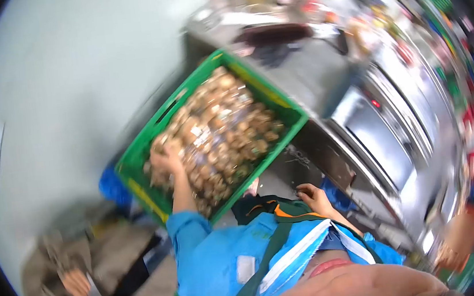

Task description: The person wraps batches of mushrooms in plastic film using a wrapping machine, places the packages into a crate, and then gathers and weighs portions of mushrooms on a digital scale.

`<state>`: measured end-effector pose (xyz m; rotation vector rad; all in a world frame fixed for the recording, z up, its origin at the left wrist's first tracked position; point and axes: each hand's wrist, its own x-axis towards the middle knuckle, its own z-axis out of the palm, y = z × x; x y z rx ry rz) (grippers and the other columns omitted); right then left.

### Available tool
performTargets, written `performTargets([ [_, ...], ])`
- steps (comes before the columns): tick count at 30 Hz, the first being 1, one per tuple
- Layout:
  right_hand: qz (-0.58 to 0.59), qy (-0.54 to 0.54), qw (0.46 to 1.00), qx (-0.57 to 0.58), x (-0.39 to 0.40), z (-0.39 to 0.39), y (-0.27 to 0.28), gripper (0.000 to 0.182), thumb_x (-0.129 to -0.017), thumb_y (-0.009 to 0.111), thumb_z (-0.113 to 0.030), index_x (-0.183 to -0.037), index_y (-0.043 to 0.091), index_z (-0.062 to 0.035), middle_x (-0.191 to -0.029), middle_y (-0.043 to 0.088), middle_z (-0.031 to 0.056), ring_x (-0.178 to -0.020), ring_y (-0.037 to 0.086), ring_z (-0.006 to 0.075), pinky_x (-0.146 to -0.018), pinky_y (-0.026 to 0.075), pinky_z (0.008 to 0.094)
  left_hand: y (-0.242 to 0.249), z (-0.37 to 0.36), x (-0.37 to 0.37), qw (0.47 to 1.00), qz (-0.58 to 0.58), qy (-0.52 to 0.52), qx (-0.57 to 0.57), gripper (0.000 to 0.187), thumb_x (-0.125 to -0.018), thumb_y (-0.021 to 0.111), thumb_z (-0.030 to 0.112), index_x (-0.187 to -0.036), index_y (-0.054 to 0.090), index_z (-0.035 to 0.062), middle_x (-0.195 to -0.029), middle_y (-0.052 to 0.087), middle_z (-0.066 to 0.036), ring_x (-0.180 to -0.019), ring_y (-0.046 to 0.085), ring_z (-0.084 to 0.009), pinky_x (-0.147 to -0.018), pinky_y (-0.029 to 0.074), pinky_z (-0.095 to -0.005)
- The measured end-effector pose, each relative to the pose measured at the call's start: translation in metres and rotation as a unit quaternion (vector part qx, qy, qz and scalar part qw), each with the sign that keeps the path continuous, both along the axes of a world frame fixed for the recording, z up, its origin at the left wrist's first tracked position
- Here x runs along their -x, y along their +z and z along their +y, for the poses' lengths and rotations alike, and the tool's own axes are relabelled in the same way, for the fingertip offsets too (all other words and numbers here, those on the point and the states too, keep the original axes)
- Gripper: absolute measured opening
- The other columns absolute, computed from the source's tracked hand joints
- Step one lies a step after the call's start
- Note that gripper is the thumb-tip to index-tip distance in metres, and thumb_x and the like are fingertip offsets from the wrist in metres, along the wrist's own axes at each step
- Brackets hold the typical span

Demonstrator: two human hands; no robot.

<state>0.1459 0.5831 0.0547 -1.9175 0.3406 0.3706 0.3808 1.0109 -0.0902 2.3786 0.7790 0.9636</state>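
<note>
The picture is tilted and blurred. A green plastic crate [136, 176] is filled with brown lumpy items in clear wrapping [223, 126]. My left hand [166, 158], on a blue-sleeved arm, reaches into the crate's near-left corner and lies on the wrapped items. The blur hides whether its fingers grip one. My right hand [313, 196] rests with bent fingers by the edge of a steel counter [310, 71], below the crate's right corner. Nothing shows in it. I wear a blue top with a green apron strap [270, 248].
Steel appliances [385, 132] run along the right. The counter's far end holds blurred clutter [271, 34]. Another person in brown clothes crouches at the lower left, one hand [77, 283] visible. A second person's hand [457, 234] shows at the lower right. Pale floor [68, 79] lies to the left.
</note>
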Motion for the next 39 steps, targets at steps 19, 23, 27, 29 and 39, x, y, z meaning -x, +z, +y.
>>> performTargets([
  [19,-0.049,-0.569,0.816,0.084,0.423,-0.198,-0.015,0.024,-0.077,0.059,-0.02,-0.093,0.061,-0.0016,-0.083,0.064,0.0158,-0.078,0.063,0.0282,-0.07,0.048,0.0359,0.156,-0.66,0.504,0.042,0.232,-0.97,0.058,0.021,-0.081,0.057,0.017,-0.096,0.062,0.0041,-0.089,0.06,-0.012,-0.087,0.058,-0.0279,-0.077,0.046,-0.0332],
  [23,-0.004,-0.635,0.771,0.055,0.5,-0.198,-0.069,0.026,-0.076,0.059,-0.019,-0.092,0.06,0.0006,-0.083,0.064,0.0185,-0.08,0.063,0.0303,-0.07,0.048,0.0371,0.153,-0.694,0.582,-0.095,0.184,-0.977,-0.051,0.024,-0.08,0.058,0.016,-0.101,0.06,0.0049,-0.097,0.057,-0.012,-0.096,0.053,-0.0282,-0.082,0.043,-0.0353],
  [27,-0.048,-0.71,0.7,0.061,0.539,-0.222,-0.065,0.023,-0.074,0.058,-0.014,-0.092,0.059,0.0017,-0.08,0.063,0.0174,-0.075,0.062,0.0287,-0.066,0.047,0.0369,0.14,-0.741,0.638,-0.183,0.218,-0.949,-0.134,0.029,-0.083,0.055,0.022,-0.104,0.058,0.0035,-0.094,0.058,-0.014,-0.093,0.055,-0.0302,-0.081,0.044,-0.036],
  [29,-0.077,-0.748,0.658,0.039,0.56,-0.241,-0.064,0.022,-0.075,0.058,-0.013,-0.092,0.058,0.0014,-0.079,0.062,0.0166,-0.073,0.061,0.0258,-0.065,0.047,0.0349,0.141,-0.763,0.664,-0.183,0.275,-0.935,-0.127,0.03,-0.084,0.053,0.021,-0.108,0.056,0.0026,-0.095,0.058,-0.015,-0.091,0.056,-0.0325,-0.08,0.045,-0.0368],
  [39,-0.175,-0.772,0.608,-0.062,0.695,-0.441,-0.062,0.015,-0.084,0.056,-0.009,-0.095,0.057,0.0003,-0.076,0.06,0.005,-0.069,0.059,0.0109,-0.062,0.048,0.0244,0.124,-0.971,0.786,-0.157,0.286,-0.938,-0.118,0.026,-0.086,0.053,0.019,-0.107,0.059,0.0041,-0.101,0.062,-0.015,-0.092,0.06,-0.03,-0.079,0.046,-0.0346],
])
